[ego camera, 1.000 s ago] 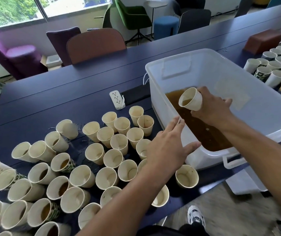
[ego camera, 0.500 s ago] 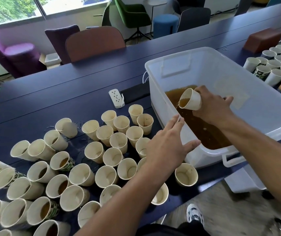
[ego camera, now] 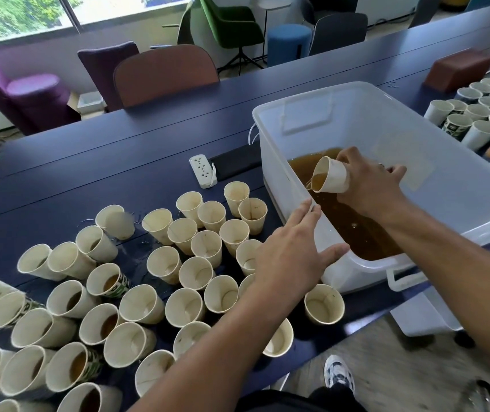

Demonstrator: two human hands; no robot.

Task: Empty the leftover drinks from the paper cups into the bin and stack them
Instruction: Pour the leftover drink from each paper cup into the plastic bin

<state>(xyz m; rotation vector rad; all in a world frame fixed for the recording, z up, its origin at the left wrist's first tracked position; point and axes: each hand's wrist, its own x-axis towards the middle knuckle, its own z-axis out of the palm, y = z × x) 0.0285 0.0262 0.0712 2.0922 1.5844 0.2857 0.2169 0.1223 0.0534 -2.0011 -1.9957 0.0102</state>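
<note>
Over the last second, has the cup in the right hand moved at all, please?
Yes. The cup in the right hand has tipped further mouth-down and sunk a little inside the bin, toward the brown liquid, and now pours.

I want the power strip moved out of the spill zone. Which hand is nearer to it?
Left. The left hand hovers over the cups by the bin's near wall, nearer the power strip. The right hand tips a paper cup inside the bin.

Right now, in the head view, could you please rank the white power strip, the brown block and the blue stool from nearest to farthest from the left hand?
1. White power strip: on the table, beyond the left hand.
2. Brown block: on the table's far right.
3. Blue stool: on the floor past the table.
</note>
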